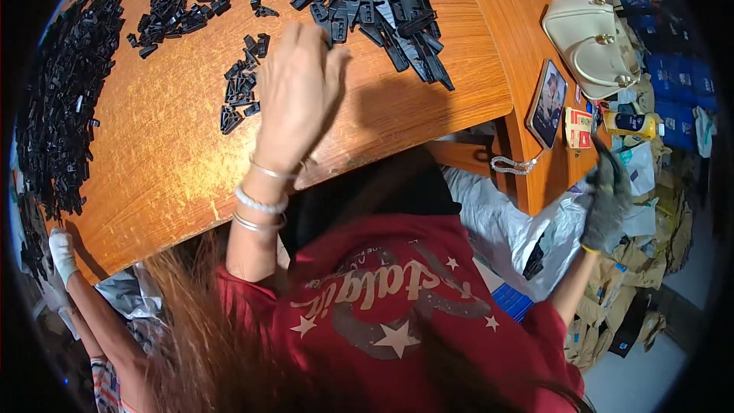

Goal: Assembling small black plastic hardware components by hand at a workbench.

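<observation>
My left hand (297, 69), bare with bracelets at the wrist, is over the wooden table by the near edge of a heap of long black plastic parts (367, 0). Its fingers curl downward, and their tips are hidden, so what they hold cannot be made out. Just left of it lies a small cluster of black plastic clips (241, 80). My right hand (608, 206), in a grey glove, is off the table's right side above a silvery plastic bag (501, 214). Its fingers look stretched out, slightly blurred, with nothing visible in them.
A large mound of small black parts (69, 92) covers the table's left end, with a smaller pile (176, 15) beside it. Phone (547, 103), cream handbag (585, 42) and yellow bottle (631, 123) sit at right. Another person's gloved hand (63, 252) is at the left corner.
</observation>
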Motion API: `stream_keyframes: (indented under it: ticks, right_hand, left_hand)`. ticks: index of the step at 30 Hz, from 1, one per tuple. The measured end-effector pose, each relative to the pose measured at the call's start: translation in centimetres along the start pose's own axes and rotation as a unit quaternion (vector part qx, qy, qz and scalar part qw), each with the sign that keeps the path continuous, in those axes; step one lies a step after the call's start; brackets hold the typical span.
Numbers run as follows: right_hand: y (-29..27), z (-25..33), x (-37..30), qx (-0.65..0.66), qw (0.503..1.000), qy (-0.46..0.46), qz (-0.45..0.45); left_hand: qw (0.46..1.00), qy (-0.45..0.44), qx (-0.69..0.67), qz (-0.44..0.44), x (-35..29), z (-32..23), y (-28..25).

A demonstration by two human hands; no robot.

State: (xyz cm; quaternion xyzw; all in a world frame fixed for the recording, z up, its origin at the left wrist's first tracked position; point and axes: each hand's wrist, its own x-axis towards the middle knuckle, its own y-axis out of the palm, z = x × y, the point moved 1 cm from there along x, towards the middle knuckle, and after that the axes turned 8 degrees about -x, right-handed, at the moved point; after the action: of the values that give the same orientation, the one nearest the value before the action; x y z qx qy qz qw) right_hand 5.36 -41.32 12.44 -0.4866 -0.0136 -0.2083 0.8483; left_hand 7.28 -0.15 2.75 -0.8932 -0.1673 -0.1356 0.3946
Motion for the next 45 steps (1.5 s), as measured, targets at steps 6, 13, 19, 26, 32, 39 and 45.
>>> stream_keyframes:
  ticks: [6,13,19,26,32,39,45]
  right_hand:
    - [-7.6,-9.4,1.4,-0.608,0.679,0.023,0.411]
    - [1.2,0.5,0.1,-0.241,0.848,-0.351,0.316]
    - [11.3,10.1,-3.2,-0.107,0.773,-0.46,0.423]
    - [16.1,12.7,-5.2,-0.07,0.735,-0.545,0.399]
    - [15.4,13.8,-5.5,0.132,0.869,-0.206,0.43]
    - [16.9,13.8,-6.9,0.113,0.795,-0.477,0.356]
    - [17.7,13.9,-6.9,0.044,0.79,-0.457,0.406]
  left_hand:
    - [0.99,0.128,0.047,-0.036,5.8,4.4,1.4]
    - [0.991,0.111,0.061,0.05,7.4,7.5,3.2]
    - [0.991,0.101,0.029,0.082,2.1,4.0,1.8]
    - [0.987,0.158,0.041,-0.003,0.0,1.8,0.7]
    - [0.983,0.161,-0.01,-0.088,-1.2,-0.2,-0.2]
    - [0.98,0.123,-0.153,0.019,-7.7,-1.9,-0.4]
    - [0.997,0.0,0.045,-0.059,-5.5,0.6,-2.7]
